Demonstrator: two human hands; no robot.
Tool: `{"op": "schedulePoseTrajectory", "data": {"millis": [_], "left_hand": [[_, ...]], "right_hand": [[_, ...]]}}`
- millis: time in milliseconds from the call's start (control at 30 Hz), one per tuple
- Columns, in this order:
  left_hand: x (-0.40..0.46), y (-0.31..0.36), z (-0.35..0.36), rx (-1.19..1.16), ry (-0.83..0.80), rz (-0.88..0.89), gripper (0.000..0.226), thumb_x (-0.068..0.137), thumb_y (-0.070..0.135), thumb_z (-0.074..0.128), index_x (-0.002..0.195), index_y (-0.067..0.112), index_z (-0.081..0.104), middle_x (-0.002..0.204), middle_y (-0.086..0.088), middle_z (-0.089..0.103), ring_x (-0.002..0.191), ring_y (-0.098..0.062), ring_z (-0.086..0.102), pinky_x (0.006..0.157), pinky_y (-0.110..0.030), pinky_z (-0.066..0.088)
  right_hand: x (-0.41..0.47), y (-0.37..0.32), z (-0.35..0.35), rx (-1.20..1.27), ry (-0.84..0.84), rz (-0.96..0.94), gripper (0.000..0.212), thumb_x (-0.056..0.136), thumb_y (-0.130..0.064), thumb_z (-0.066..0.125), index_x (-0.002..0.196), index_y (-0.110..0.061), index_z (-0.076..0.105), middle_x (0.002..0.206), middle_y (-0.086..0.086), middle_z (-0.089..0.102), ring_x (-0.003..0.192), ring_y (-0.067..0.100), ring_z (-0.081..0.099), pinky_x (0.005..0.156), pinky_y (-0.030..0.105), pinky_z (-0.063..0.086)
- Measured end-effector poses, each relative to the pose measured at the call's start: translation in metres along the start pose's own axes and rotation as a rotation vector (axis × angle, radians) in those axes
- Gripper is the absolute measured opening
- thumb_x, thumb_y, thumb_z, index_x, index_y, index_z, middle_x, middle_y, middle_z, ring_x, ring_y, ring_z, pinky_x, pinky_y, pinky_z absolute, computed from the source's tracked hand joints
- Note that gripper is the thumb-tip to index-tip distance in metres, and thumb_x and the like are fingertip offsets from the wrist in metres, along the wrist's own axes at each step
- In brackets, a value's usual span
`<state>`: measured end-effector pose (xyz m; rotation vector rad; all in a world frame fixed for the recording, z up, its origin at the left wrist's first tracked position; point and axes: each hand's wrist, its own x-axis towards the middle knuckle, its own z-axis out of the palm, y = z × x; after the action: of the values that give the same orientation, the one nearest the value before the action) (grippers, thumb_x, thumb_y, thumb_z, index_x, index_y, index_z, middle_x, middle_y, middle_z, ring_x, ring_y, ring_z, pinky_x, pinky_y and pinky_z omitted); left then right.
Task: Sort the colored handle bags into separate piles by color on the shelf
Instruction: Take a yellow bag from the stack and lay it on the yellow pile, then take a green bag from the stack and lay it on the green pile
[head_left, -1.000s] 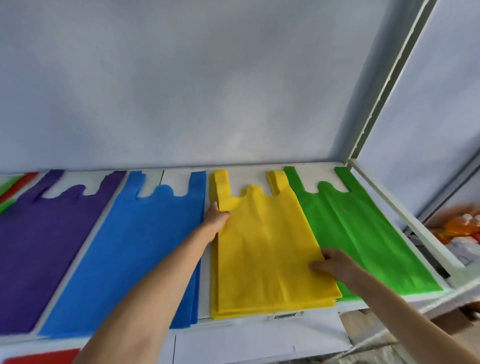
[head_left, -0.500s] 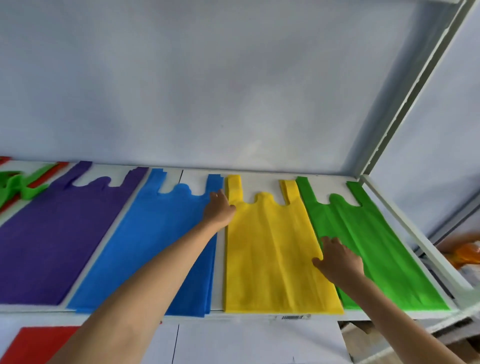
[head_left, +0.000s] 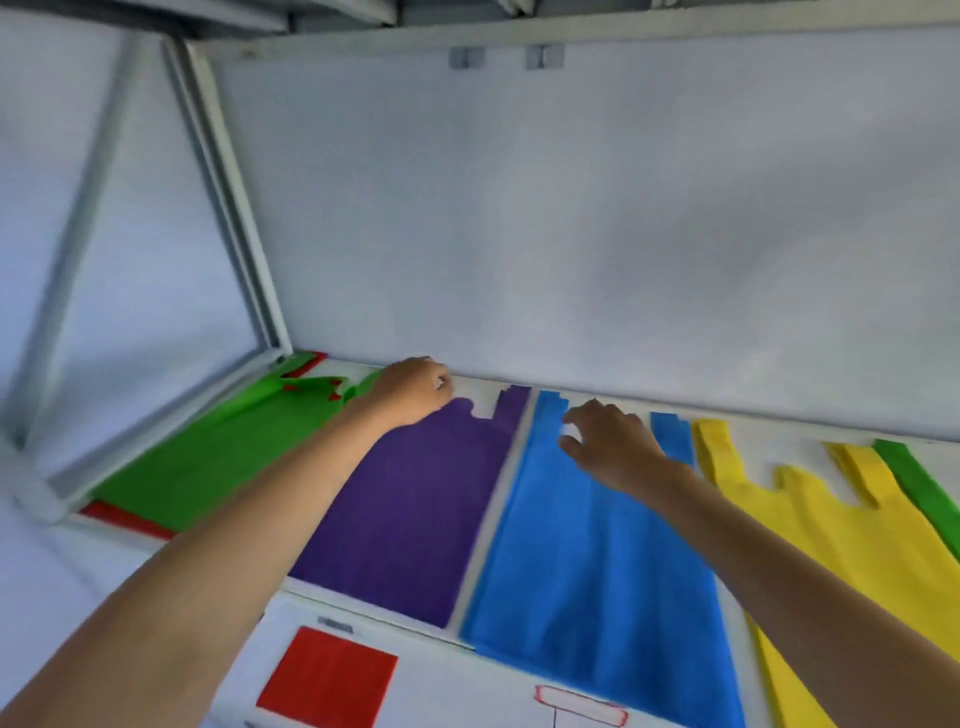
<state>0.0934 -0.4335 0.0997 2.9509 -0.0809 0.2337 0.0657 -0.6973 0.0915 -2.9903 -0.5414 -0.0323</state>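
A white shelf backed by a pale wall carries flat handle bags side by side: a green bag over red at the far left, then a purple bag, a blue bag and a yellow bag. The left hand rests by the purple bag's far handle, its fingers curled; whether they grip anything cannot be told. The right hand hovers over the blue bag's handles, fingers spread and empty.

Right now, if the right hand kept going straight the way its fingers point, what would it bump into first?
Probably the top handles of the flat blue fabric bag under the right hand, then the pale back wall; depth is unclear.
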Motion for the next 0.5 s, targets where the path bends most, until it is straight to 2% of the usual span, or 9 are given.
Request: {"op": "schedulePoseTrajectory", "data": {"millis": [200,333,433,500], "left_hand": [[-0.011,-0.184,-0.029,0.064,0.075,-0.143,0.028,0.093,0.032,0.047,0.095,0.015,0.070,0.103,-0.011,0.071,0.094,-0.030,0.067,0.077,-0.035,0.053],[-0.026,-0.298,-0.023,0.067,-0.046,-0.258,0.028,0.096,0.029,0.045,0.100,0.016,0.070,0.096,-0.011,0.069,0.092,-0.031,0.068,0.065,-0.030,0.048],[-0.034,-0.358,-0.011,0.086,-0.124,-0.333,0.031,0.093,0.031,0.049,0.112,0.012,0.064,0.110,-0.013,0.067,0.097,-0.030,0.065,0.075,-0.033,0.050],[-0.034,-0.389,0.000,0.061,-0.172,-0.352,0.036,0.093,0.031,0.051,0.118,0.006,0.058,0.110,-0.015,0.064,0.093,-0.029,0.063,0.074,-0.035,0.049]], "right_hand": [[0.058,-0.153,0.040,0.224,-0.020,-0.041,0.043,0.096,-0.040,0.040,0.132,-0.019,0.052,0.135,0.003,0.050,0.120,0.024,0.052,0.099,0.038,0.042],[0.091,-0.246,0.073,0.374,-0.094,0.018,0.042,0.094,-0.038,0.043,0.127,-0.016,0.055,0.131,0.004,0.055,0.119,0.024,0.054,0.096,0.038,0.046],[0.112,-0.298,0.093,0.438,-0.145,0.109,0.044,0.093,-0.037,0.048,0.130,-0.013,0.051,0.129,0.006,0.057,0.117,0.025,0.056,0.093,0.036,0.047],[0.124,-0.327,0.107,0.479,-0.196,0.205,0.048,0.092,-0.039,0.051,0.131,-0.011,0.048,0.127,0.007,0.058,0.114,0.026,0.058,0.089,0.035,0.048]]}}
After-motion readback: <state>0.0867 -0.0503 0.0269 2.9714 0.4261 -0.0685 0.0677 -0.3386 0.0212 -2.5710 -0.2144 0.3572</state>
